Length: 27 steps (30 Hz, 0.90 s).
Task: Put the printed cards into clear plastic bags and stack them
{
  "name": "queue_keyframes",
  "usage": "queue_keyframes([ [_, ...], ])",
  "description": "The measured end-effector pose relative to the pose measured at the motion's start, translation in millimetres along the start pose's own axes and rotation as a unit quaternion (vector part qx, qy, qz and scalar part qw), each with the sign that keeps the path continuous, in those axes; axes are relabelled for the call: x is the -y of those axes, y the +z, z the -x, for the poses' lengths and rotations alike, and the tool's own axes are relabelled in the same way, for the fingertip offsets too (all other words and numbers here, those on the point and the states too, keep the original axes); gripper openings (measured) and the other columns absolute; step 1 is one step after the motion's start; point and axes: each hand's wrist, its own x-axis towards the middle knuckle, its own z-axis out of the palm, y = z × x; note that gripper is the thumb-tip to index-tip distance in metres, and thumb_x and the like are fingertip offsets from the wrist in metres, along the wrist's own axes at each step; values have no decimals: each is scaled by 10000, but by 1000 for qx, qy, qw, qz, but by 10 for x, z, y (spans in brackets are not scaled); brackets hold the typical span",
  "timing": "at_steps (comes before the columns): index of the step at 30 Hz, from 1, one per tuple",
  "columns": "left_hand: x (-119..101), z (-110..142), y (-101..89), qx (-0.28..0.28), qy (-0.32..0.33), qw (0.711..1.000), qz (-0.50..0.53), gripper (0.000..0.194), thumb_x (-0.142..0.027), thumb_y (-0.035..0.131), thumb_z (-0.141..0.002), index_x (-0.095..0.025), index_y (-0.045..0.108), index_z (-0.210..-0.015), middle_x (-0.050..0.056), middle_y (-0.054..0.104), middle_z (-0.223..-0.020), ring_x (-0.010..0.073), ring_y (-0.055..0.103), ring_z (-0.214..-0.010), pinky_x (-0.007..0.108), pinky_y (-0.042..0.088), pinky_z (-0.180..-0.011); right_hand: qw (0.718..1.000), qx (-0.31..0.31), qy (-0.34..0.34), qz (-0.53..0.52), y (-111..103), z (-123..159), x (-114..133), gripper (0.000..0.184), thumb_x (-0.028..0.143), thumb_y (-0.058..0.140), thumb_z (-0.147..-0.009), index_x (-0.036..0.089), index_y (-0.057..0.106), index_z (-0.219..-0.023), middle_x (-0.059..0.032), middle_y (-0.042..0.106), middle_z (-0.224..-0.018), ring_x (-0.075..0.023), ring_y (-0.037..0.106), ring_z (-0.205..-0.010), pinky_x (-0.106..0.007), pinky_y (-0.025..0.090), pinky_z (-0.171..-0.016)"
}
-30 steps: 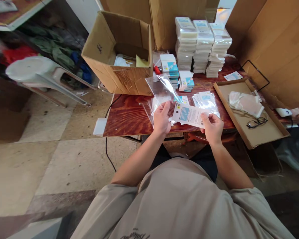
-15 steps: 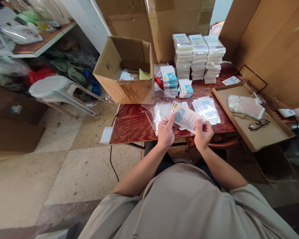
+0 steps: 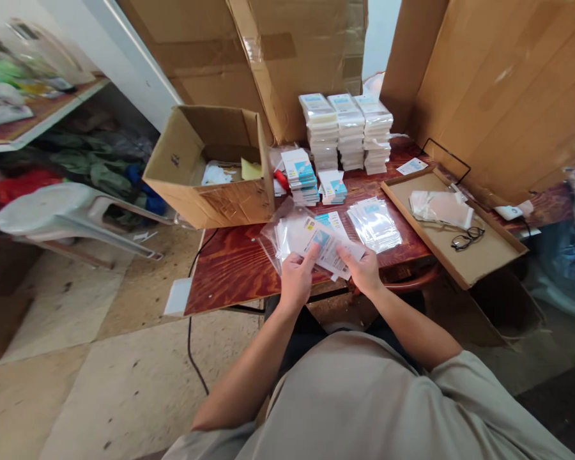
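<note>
Two pinch grips: left hand (image 3: 296, 281) and right hand (image 3: 364, 271) hold the card (image 3: 326, 250), now steeper toward ten o'clock. I judge it possibly sleeved; depth unclear.

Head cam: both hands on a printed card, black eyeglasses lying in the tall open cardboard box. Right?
Not quite: the black eyeglasses lie in the shallow cardboard tray on the right, not the tall box, as the current head view shows. The left hand and right hand are indeed both on a printed card.
</note>
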Motion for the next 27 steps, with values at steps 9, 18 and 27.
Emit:
queue_keyframes([
  [9, -174, -101, -20, -55, -5, 996, 69, 557, -519, 1034, -621, -155, 817, -983, 67, 830, -983, 196, 774, -816, 277, 639, -723, 983, 162, 83, 8, -299, 91, 159, 547, 704, 847, -774, 201, 634, -739, 2, 673, -564, -97, 507, -389, -209, 354, -373],
  [18, -92, -56, -48, 32, 2, 999, -9, 546, -565, 967, -728, -142, 799, -1029, 134, 834, -1044, 274, 805, -884, 337, 655, -712, 994, 75, 80, 22, -191, 16, 97, 571, 673, 931, -666, 179, 721, -861, -29, 759, -728, -108, 548, -459, -239, 439, -406],
  [27, -79, -28, -96, 77, -31, 996, -14, 530, -547, 995, -678, -158, 799, -980, 120, 826, -989, 284, 787, -876, 390, 648, -802, 996, 46, 60, 54, -54, 9, 62, 499, 597, 958, -670, 209, 712, -863, -6, 754, -769, -177, 707, -656, -300, 625, -601],
])
